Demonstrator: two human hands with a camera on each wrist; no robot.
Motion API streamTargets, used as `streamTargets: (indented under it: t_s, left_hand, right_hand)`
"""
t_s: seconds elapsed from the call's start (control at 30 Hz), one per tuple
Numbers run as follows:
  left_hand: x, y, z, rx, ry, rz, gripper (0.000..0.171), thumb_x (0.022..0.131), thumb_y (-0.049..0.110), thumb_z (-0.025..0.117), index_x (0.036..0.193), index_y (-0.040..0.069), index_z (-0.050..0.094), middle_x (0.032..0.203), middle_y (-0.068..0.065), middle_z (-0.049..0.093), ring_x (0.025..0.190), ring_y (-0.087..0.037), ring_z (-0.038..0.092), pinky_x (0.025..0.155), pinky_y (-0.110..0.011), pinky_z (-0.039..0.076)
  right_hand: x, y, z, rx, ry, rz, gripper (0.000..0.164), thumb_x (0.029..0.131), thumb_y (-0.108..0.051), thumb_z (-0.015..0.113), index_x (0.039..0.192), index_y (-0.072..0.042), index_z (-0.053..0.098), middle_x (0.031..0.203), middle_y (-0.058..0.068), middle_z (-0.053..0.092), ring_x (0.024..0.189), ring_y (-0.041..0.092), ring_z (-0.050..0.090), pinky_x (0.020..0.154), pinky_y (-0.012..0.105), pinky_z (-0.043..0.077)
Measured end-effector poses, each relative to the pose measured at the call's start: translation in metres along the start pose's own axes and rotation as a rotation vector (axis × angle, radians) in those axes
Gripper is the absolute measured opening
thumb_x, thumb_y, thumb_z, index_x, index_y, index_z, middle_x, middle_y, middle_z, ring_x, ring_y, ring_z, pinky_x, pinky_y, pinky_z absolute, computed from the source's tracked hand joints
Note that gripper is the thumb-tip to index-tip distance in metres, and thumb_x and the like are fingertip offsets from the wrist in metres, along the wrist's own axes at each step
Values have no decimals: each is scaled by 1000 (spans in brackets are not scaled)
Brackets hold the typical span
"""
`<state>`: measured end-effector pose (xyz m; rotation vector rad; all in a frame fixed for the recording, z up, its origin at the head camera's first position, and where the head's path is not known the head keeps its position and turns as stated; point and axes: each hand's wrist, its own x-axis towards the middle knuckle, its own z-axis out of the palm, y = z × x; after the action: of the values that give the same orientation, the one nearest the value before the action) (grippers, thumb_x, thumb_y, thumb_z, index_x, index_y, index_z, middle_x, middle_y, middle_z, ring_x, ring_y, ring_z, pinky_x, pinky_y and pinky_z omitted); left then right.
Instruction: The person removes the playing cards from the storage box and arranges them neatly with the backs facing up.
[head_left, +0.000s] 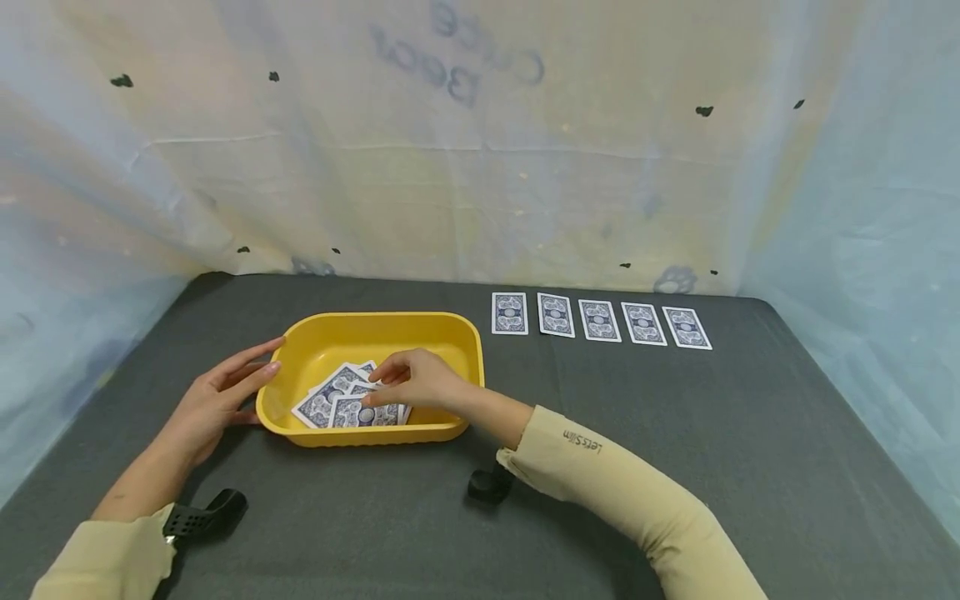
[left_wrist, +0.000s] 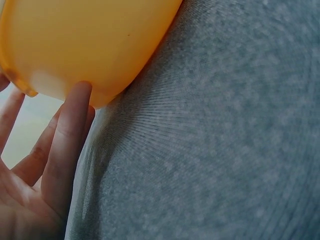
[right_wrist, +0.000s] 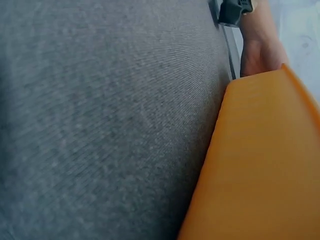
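A yellow plastic tray (head_left: 315,329) stands on the dark cloth-covered table, left of the middle. Inside it several playing cards (head_left: 327,407) lie in a loose overlapping heap, blue patterned backs up. At the tray's left end my left hand (head_left: 217,396) rests its extended fingers on the rim and outer wall; the left wrist view has a fingertip (left_wrist: 81,92) against the wall. My right hand (head_left: 420,377) reaches over the tray's front edge, thumb and fingers bent down close over the cards with a gap between them. Only the tray's outside shows in the right wrist view.
Beyond the tray to the right, several face-down cards (head_left: 600,321) form a spaced row near the table's back edge. A pale translucent sheet (head_left: 480,200) hangs behind the table and along both sides. Dark wrist straps (head_left: 202,518) sit at both sleeves.
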<state>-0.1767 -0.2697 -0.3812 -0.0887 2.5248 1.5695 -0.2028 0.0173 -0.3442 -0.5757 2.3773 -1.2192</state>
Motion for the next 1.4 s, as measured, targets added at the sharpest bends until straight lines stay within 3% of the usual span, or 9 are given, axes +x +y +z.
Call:
streamTargets:
  t_s: [0.13,0.33,0.5,0.7,0.93,1.13,1.4]
  left_hand:
    - [-1,-1,0,-1,3,-1,62,94,53,51,150,36,30,145,-16,36,90,7,52,70,-30,55]
    - [-1,-2,0,-12,0,4,62,94,53,51,150,36,31,140,-7,41,91,6,53,70,-29,56]
    - [-2,-2,0,-9,11,4,61,94,53,51,150,36,31,142,-12,38,91,6,52,70,-29,56]
    - [-2,0,3,-34,5,29,60,95,52,51,149,36,32,145,-13,37,93,7,53,70,-30,57]
    - [-2,0,2,-38,19,5,61,93,54,51,149,38,31,145,-13,37,94,5,52,69,-30,56]
    - [-1,1,3,-27,34,-11,63,92,56,51,149,38,31,149,-19,32,96,1,50,70,-30,56]
    - [-2,1,4,-34,31,-10,62,93,55,52,149,38,32,148,-16,33,96,2,51,70,-30,56]
  right_hand:
    - [2,2,3,-32,-8,17,33,77,-26,81,105,-12,71,101,-1,65,88,7,57,77,18,47]
    - [4,2,5,-176,-31,7,37,76,-25,83,108,-13,70,106,-1,64,93,10,55,83,20,45]
    - [5,2,9,-303,-45,-46,42,75,-23,83,112,-11,68,109,3,62,96,11,54,87,19,44]
    - [3,3,9,-430,-23,-68,44,74,-23,84,114,-15,67,104,1,58,93,10,47,80,18,40]
    - [2,3,9,-435,-30,-84,46,74,-21,84,116,-16,65,105,2,58,93,11,46,80,18,39]
    - [1,2,10,-425,-33,-50,44,76,-23,83,115,-17,65,102,0,57,89,10,46,75,18,39]
    - [1,2,10,-427,-45,-44,44,77,-24,82,116,-17,63,103,0,59,92,11,49,80,20,40]
